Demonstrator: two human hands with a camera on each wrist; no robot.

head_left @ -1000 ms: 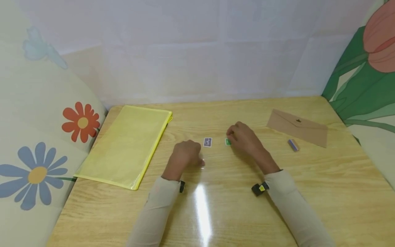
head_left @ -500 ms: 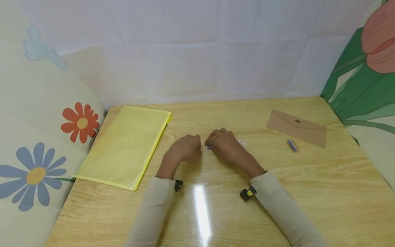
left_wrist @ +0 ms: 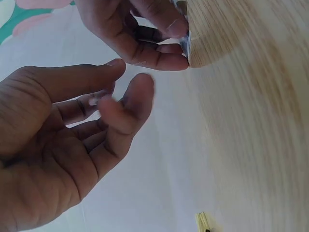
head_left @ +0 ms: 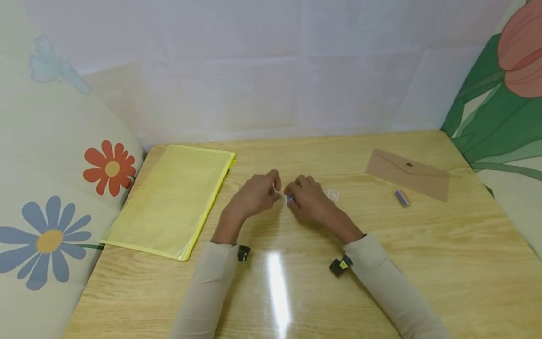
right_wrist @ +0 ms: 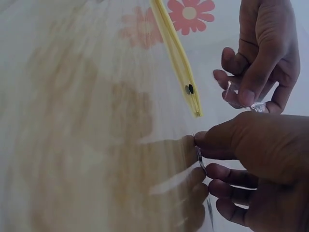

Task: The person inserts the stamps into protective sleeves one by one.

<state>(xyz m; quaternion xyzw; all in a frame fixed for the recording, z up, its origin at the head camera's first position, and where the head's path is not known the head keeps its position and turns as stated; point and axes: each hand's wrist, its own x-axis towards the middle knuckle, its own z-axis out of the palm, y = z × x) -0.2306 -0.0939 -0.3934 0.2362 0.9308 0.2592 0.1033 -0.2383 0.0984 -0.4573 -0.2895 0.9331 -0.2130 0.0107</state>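
My right hand [head_left: 311,202] pinches a small blue-purple stamp [head_left: 290,199] just over the table; the right wrist view shows its thin edge between thumb and fingertips. My left hand [head_left: 254,195] faces it from the left, fingers bent, holding a small clear plastic piece [right_wrist: 232,88] that glints by the thumb. In the left wrist view a short gap parts the two hands. A pale, see-through square with a faint mark [head_left: 333,194] lies right of my right hand, which hides the tabletop beneath it.
A yellow zip folder [head_left: 173,202] lies at the left. At the right are a brown envelope [head_left: 406,175] and a small eraser-like block [head_left: 402,198]. A white cloth wall [head_left: 271,75] rises behind the wooden table [head_left: 338,301].
My right hand has moved left from the green stamp, now out of sight, to the blue-purple stamp and taken hold of it. My left hand has risen and turned toward it.
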